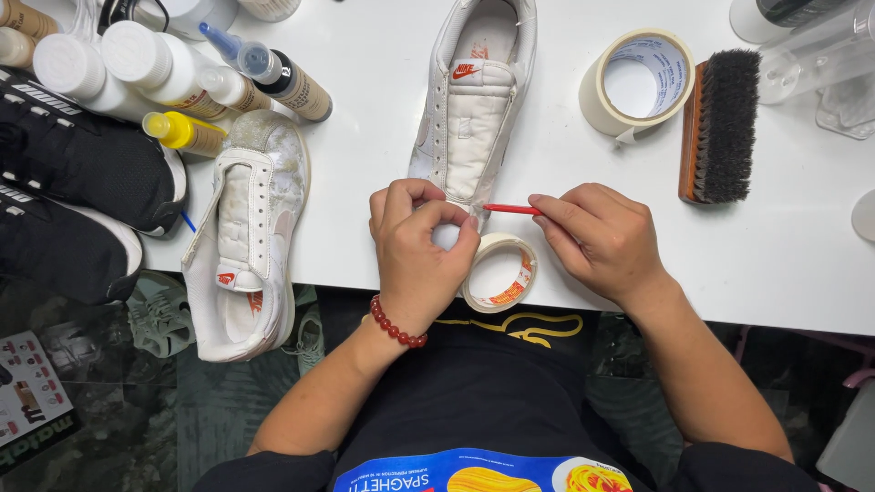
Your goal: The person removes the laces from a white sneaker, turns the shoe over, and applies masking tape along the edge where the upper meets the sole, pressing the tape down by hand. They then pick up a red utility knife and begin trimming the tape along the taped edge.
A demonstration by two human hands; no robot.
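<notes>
Left hand [419, 239] clamped on shoe [474, 100] toe, right hand [597, 237] pinching red stick [510, 209]; could slip and scratch the leather, or knock nearby tape roll [499, 271] off the near edge.

A shoe [474, 100] lies in the middle of the worktop [775, 255], its toe at six o'clock, near the edge. The left hand [421, 251] sits on that toe. The right hand [602, 241] is at its three o'clock, holding a thin stick [510, 209] that points at the shoe. A small tape roll [499, 271] lies between the hands. A bigger tape roll [638, 82] sits at one o'clock, with a brush [722, 126] just right of it. Another shoe [246, 237] lies at nine o'clock, hanging over the edge. Bottles [164, 77] stand at eleven o'clock.
</notes>
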